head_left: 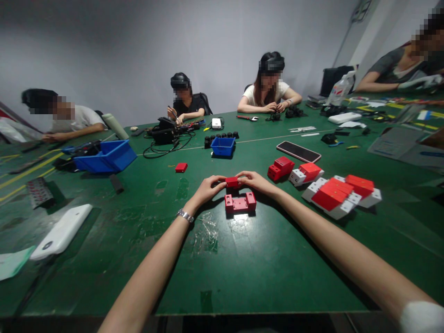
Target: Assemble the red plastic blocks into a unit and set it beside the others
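Note:
Between my left hand (211,187) and my right hand (254,181) is a small red block (232,182), gripped at its two ends by the fingertips. Just in front of it, nearer to me, a red U-shaped base (240,202) lies on the green table, with a raised block at each end and a low middle. A flat red piece (181,167) rests apart, to the left of my hands. On the right sit a red module (280,168) and several red-and-white modules (333,196).
A phone (299,151) lies behind the modules. Blue bins (223,146) stand further back and left, with black parts around the small one. A white power bank (63,231) with a cable is at left. Several people (268,88) sit around the green table (194,286).

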A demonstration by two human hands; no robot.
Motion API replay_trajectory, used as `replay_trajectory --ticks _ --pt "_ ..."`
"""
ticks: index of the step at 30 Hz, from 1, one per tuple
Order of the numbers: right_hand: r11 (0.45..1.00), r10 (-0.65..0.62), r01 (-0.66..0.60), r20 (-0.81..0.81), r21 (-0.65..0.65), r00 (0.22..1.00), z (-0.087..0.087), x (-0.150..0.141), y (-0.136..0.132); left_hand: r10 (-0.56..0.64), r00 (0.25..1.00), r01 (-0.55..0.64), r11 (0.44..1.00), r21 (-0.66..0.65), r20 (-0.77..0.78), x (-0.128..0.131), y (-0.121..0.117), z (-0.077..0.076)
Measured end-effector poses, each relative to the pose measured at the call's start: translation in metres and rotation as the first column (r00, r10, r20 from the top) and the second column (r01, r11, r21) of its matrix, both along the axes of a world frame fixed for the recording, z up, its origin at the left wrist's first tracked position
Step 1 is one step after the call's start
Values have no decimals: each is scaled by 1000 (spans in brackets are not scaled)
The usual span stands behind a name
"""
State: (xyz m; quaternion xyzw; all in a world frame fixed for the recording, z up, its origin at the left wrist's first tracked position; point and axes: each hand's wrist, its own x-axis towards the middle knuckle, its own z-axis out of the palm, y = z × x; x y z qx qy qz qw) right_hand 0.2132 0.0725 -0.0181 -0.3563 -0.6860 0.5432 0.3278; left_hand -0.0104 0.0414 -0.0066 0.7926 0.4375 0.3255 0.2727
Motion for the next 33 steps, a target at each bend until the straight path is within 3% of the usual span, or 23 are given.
replay_trajectory --ticks 12,33 --pt "999 2 -4 -38 -52 999 -4 0 1 0 1000 1 1000 9 -9 -1 2 -2" --pt "1000 -8 8 -14 -27 1000 -3 0 1 13 1000 -13 1000 6 -1 -1 2 -3"
